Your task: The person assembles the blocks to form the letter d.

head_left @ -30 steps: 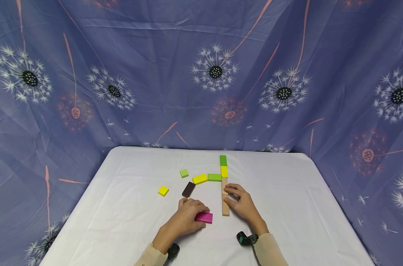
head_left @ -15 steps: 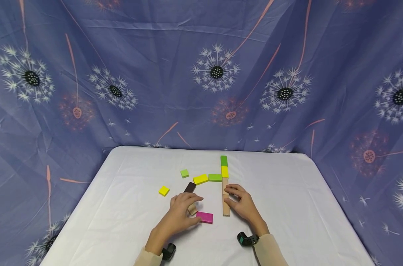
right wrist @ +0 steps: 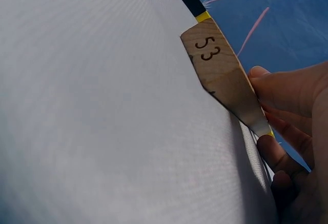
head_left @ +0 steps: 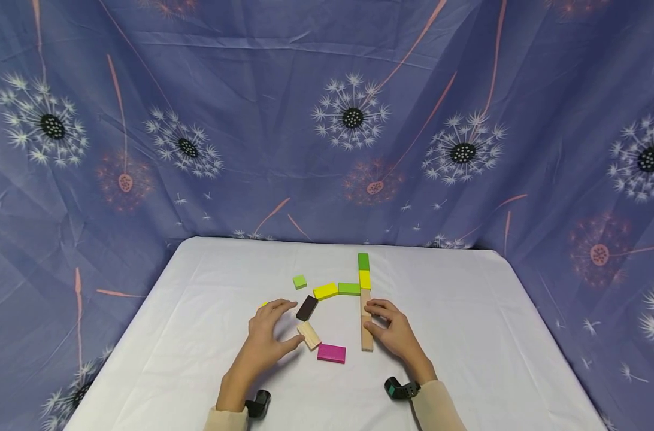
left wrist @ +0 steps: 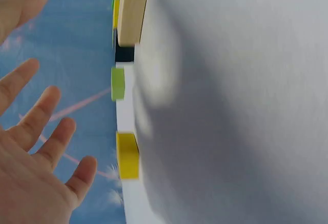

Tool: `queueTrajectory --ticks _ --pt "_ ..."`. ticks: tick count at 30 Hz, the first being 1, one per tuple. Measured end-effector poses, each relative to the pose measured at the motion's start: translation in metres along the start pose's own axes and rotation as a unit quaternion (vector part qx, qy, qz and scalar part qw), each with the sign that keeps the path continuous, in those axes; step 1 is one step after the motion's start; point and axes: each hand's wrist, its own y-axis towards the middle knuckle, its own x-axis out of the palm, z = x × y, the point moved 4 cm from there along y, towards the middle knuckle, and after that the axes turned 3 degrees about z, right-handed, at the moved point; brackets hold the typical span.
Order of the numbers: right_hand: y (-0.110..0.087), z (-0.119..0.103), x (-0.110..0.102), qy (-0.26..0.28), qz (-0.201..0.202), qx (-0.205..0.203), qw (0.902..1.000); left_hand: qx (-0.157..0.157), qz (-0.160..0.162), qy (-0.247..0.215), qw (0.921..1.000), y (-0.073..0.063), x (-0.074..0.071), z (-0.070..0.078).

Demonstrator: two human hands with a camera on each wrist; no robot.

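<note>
My left hand (head_left: 263, 338) is spread beside a pale wooden block (head_left: 309, 336), its thumb tip near or touching it; nothing is held. That block lies slanted between a dark brown block (head_left: 306, 308) and a magenta block (head_left: 331, 353). A yellow block (head_left: 326, 291) and a light green block (head_left: 349, 289) continue the curve toward a straight upright row. In this row, wooden blocks (head_left: 367, 336) lie below a yellow block (head_left: 365, 279) and a green block (head_left: 363, 261). My right hand (head_left: 399, 338) rests its fingertips against the wooden blocks' right side; one end shows "53" in the right wrist view.
A small light green block (head_left: 299, 281) lies apart, behind the curve. Past my left fingers, a small yellow block (left wrist: 127, 155) is mostly hidden in the head view. White cloth (head_left: 483, 335) covers the table, and a blue patterned curtain (head_left: 262, 120) hangs behind it.
My left hand has let go of the magenta block, passed over the pale wooden block and drawn back left, uncovering both. My right hand stays against the row.
</note>
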Motion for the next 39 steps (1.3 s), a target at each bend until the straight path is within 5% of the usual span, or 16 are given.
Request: queueTrajectory --ticks 8,22,29,39 --pt "-0.001 0.002 0.001 0.003 0.001 0.004 1.0 -0.019 0.045 -0.006 0.9988 0.001 -0.014 -0.022" --pt "-0.003 0.002 0.002 0.0 0.008 0.006 0.9999 -0.115 0.081 0.0 0.9901 0.004 -0.027 -0.053" --pt "-0.001 0.001 0.002 -0.003 0.006 -0.004 1.0 -0.165 0.055 0.015 0.9847 0.011 -0.03 -0.064" --pt "0.001 -0.001 0.001 -0.013 0.012 -0.024 0.9995 -0.188 0.025 0.024 0.9816 0.019 -0.028 -0.069"
